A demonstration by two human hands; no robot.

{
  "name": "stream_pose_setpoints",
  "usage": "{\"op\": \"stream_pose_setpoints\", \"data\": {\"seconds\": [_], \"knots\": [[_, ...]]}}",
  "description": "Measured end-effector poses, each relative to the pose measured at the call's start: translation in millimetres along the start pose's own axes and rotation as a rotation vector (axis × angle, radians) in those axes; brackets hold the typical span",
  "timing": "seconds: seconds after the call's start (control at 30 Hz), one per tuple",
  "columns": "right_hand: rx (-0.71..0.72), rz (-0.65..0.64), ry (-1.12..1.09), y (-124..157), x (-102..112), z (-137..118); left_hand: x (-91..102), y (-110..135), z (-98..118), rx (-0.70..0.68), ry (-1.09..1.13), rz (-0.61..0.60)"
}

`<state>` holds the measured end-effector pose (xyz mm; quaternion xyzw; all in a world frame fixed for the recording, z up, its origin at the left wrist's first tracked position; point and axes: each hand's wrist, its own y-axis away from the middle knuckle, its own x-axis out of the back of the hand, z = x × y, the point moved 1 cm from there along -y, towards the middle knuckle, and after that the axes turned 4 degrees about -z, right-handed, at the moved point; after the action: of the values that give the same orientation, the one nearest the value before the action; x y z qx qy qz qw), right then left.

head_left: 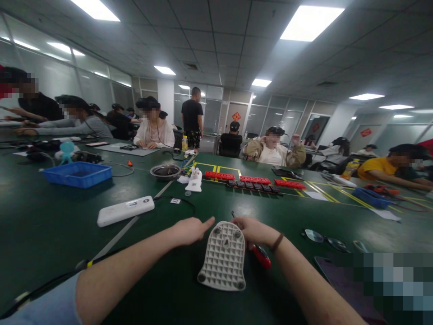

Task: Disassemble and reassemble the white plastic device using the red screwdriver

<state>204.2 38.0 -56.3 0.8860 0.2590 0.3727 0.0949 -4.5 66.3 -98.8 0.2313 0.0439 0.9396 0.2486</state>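
Right hand [255, 232]: curled at the far right corner of the white ribbed base [221, 264]; the red-handled tool [262, 257] appears to be held in it, grip mostly hidden by the hand. Handle is seen out to the right of the base, a thin dark shaft just past its far edge. Left hand [187, 230]: half-curled, one digit extended, just beside the base's far left edge; nothing is seen held, palm side hidden.

Base is set between the forearms over the counter [152, 280], ribbed underside showing, a round dark foot at each corner; lying flat or tilted cannot be told.

Step in hand, as judged: underside being worked or checked with the tool. Next move would call for the base to be braced by the left hand and the shaft lined up squarely.

Further out: white box [126, 212] left of the base, metal bowl [165, 171] and red trays [219, 175] beyond it, glasses [326, 239] to its right.
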Motion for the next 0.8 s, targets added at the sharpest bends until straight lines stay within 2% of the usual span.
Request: {"op": "stream_pose_setpoints", "data": {"seconds": [0.1,0.2,0.5,0.67,0.8], "knots": [[-0.019,0.18,0.009,5,23,6,27.7,-14,-9,0.057,0.172,0.019],[-0.058,0.292,0.066,3,34,14,38.8,-22,-18,0.056,0.326,0.045],[-0.208,0.278,0.396,-18,9,40,18.6,-20,-21,0.089,0.482,0.018],[-0.275,0.265,0.404,-9,6,36,20.9,-19,-23,0.158,0.467,0.083],[-0.27,0.231,0.337,-4,7,35,28.0,-12,-19,0.192,0.496,0.003]]}}
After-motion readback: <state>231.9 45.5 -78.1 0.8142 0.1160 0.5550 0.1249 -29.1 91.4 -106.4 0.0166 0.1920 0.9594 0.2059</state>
